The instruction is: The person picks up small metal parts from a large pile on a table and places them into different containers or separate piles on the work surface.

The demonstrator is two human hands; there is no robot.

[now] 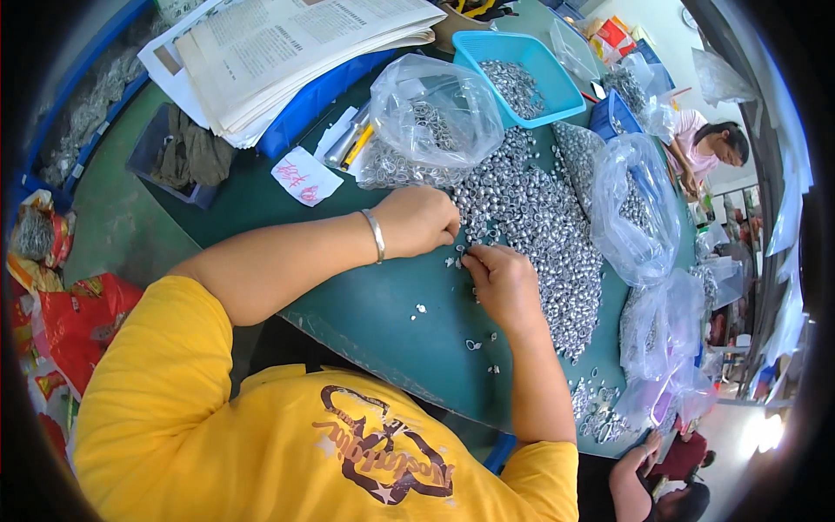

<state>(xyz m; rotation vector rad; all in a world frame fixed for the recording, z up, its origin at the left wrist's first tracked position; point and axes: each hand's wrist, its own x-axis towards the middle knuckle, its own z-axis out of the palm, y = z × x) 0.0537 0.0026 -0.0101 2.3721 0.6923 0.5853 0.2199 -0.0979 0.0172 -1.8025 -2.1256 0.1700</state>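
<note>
A wide pile of small silver metal ring-shaped pieces (544, 217) covers much of the green table (374, 304). At the pile's left edge my left hand (416, 221), with a silver bangle (375, 236) on its wrist, is closed with its fingers curled in. Whatever it may hold is hidden. Just to the right and nearer, my right hand (506, 280) has thumb and fingers drawn together at the pile's near edge; what lies between them is too small to make out. A few loose pieces (472, 344) and pale scraps (421, 309) lie nearer to me.
Behind the pile stand a turquoise basket (570, 100) of metal pieces and an open plastic bag (400, 87). More filled bags (635, 209) line the right. Papers (287, 52), a note (306, 177) and a bin with cloth (143, 157) are at left. Other people (703, 143) sit at right.
</note>
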